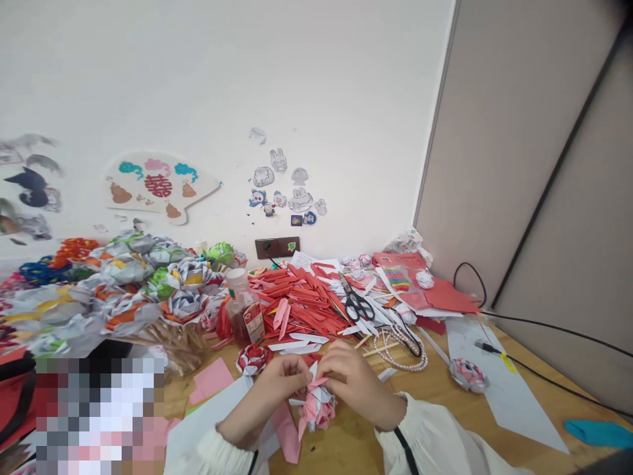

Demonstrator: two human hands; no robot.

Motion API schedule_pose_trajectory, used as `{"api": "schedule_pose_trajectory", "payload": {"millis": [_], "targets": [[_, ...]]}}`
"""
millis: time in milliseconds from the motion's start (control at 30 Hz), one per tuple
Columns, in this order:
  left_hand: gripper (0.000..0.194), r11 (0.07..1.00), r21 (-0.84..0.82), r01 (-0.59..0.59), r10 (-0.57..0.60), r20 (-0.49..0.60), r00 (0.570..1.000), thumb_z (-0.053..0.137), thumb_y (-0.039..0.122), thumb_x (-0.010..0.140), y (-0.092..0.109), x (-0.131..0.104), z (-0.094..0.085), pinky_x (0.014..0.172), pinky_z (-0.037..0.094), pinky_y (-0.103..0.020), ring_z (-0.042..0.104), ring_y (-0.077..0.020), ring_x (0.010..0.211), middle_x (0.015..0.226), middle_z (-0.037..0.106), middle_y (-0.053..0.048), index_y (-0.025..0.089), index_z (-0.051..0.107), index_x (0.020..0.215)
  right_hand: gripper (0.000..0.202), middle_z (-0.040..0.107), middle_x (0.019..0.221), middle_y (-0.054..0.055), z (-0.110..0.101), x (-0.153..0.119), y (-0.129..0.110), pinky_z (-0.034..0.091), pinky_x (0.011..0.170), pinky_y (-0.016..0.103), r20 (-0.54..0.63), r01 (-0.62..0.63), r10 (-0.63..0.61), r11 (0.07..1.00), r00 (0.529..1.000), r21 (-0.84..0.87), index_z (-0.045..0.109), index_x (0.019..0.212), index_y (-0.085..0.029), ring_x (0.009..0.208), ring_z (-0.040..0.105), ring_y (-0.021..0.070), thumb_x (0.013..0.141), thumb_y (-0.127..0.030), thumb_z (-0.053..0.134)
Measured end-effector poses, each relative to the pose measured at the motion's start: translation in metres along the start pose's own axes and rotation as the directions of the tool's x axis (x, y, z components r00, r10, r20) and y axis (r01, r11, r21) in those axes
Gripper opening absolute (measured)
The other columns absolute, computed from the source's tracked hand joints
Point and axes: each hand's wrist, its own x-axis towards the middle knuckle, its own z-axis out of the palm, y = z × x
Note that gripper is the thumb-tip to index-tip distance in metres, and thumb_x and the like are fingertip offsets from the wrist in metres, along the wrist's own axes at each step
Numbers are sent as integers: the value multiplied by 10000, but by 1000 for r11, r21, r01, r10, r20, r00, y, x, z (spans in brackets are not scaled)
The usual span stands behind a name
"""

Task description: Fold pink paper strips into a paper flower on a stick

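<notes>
Between my two hands is a folded paper flower (319,406) in pink and white, held just above the wooden table. My left hand (281,382) pinches its upper left side with thumb and forefinger. From the right, my right hand (349,376) grips a pink petal at the flower's top. Loose folded strips stick out around the flower, and a flat pink paper strip (287,432) lies below my left hand. Close behind my left hand sits a red and white paper flower (254,359).
Red folded paper strips (306,297) are heaped at the back, with black-handled scissors (357,305) on top. A glass bottle (241,313) stands left of them. Finished paper flowers (143,277) crowd the left. A pearl string (403,349), cables (544,376) and another flower (468,375) lie right.
</notes>
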Motion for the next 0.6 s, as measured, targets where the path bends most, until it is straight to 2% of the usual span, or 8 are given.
{"api": "schedule_pose_trajectory", "payload": {"millis": [200,367,500,600], "targets": [[298,996,67,-56,59,-48,997,675,389,587,-4,0,-4,432,283,-185,414,-64,425,453,484,62,141,511,566,158,664,740,20,-5,1,-4,415,702,293,11,94,-94,996,996,0,669,797,-222,761,548,159,848,-275,529],[328,995,77,-71,75,-46,996,670,432,589,1,-2,-3,435,302,-189,417,-68,426,456,483,62,149,505,574,168,681,784,21,-7,1,-7,404,730,313,49,148,-147,989,988,-8,662,828,-230,766,558,159,867,-247,500],[351,992,84,-93,94,-15,995,658,465,595,5,-4,1,469,350,-208,434,-77,452,484,483,56,153,497,581,112,645,756,20,-5,0,-9,398,702,288,30,34,-33,999,999,-43,653,803,-215,782,537,160,835,-232,547],[274,972,191,-134,140,-20,990,618,400,642,5,-4,2,507,380,-224,464,-96,497,526,509,38,149,521,592,90,617,709,10,-2,1,-6,385,681,273,7,-51,52,996,999,-78,647,734,-208,771,525,162,802,-210,589]]}}
